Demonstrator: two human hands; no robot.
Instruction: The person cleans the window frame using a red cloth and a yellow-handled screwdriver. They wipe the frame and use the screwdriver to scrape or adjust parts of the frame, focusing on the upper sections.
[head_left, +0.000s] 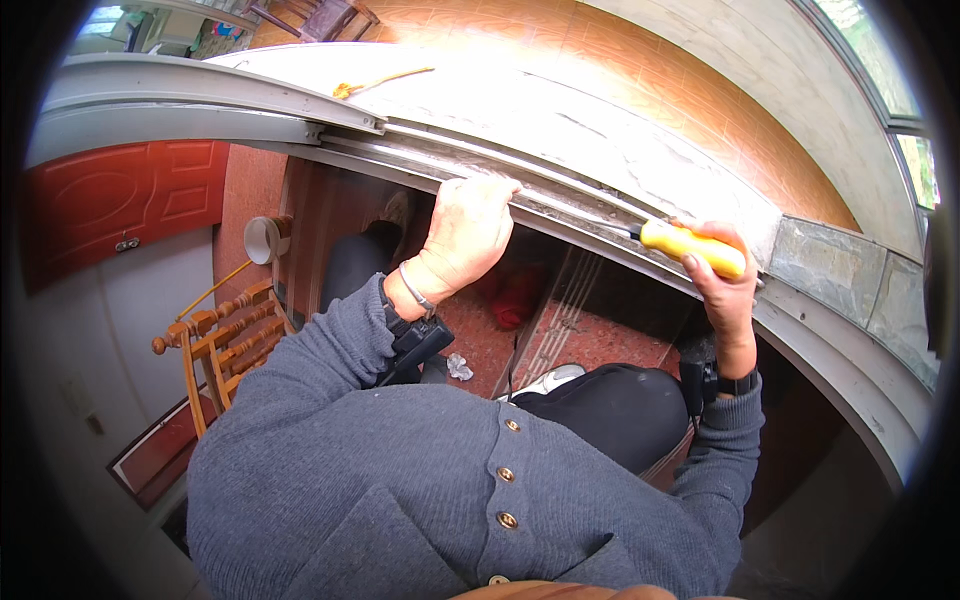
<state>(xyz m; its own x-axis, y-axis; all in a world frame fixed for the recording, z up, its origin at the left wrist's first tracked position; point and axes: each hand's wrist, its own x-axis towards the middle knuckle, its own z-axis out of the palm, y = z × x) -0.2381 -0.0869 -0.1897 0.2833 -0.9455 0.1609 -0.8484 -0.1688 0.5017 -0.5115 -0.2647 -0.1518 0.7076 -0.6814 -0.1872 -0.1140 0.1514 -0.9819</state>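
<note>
My right hand (720, 274) grips the yellow handle of a screwdriver (694, 247). Its thin metal shaft points left and lies along the aluminium sliding-window track (570, 196), with the tip hard to make out. Farther left, my left hand (469, 229) rests at the near rail of the same track, its fingers curled down over it. Whether those fingers pinch anything is hidden. Dark grit lies in the grooves between the rails. To the left, the ends of the grey sliding sash frames (225, 90) sit on the track.
Beyond the track is a brightly lit sill (480, 97) with a yellow stick-like item (382, 80) on it. Below me are a crumpled white tissue (459, 367) and a red item (514, 296) on the floor. A wooden chair (225, 337) and a white bucket (264, 240) stand left.
</note>
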